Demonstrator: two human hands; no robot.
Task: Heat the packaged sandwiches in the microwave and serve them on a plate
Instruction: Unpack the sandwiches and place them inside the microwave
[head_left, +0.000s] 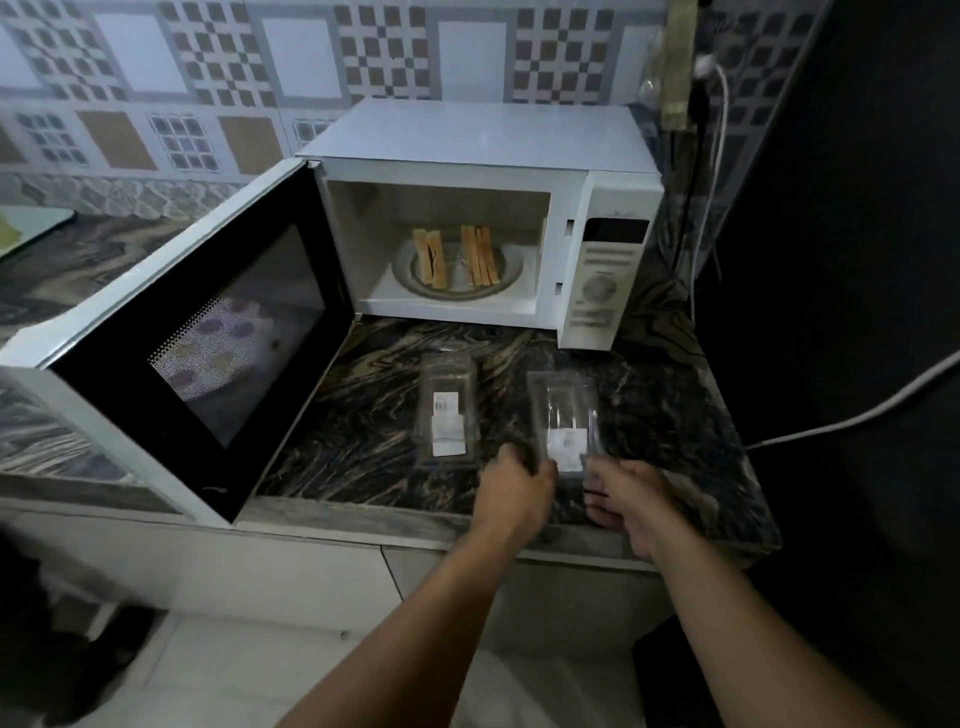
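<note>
Your left hand (519, 480) and right hand (626, 493) pinch the near end of an empty clear pack (563, 421), apart, one per corner. Beyond, sandwiches (457, 257) sit on a plate (511, 270) inside the open microwave (597, 208), ready for heating.

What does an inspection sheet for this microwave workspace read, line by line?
Surface: dark marbled stone counter, dimly lit.
Job's things: white microwave oven, door swung open; two toasted sandwich portions on a plate inside; two empty clear plastic sandwich packs, one lying left, one right.
Clutter: nothing seen.
Grippers: left hand and right hand both at the right pack's near end; grip blurred.
Cables: white cable crossing the dark area on the right; another hanging behind the oven.
Surroundings: patterned tiled wall.
</note>
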